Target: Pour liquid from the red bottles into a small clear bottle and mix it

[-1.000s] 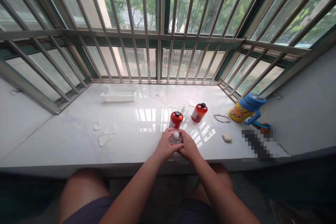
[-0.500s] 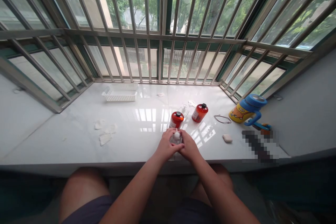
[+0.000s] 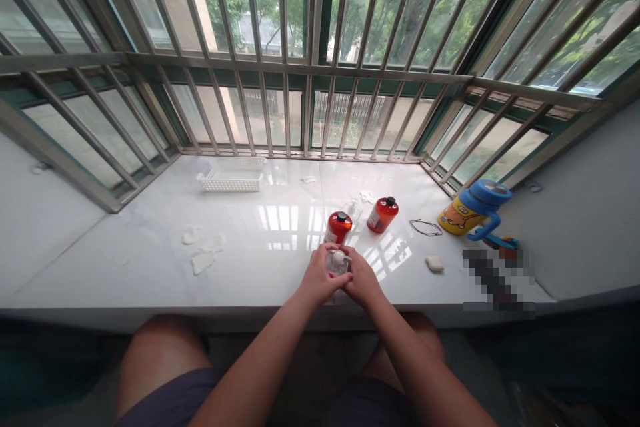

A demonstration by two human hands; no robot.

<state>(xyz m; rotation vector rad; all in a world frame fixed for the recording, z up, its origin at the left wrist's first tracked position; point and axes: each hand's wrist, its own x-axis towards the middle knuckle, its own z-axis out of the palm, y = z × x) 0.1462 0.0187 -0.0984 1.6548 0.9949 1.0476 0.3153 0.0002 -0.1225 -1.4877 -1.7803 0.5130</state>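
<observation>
1. Left hand, right hand: closed together around clear bottle, white-topped, at clock centre.
2. Pale lump: three o'clock.
3. Nearer red bottle: twelve, just beyond.
4. Farther red bottle: one-thirty.
5. White basket: ten.

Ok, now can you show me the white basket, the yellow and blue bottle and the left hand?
White basket (image 3: 232,185): head view, front wall.
Yellow and blue bottle (image 3: 454,215): head view, yellow body.
Left hand (image 3: 319,276): head view, back of the hand.
</observation>
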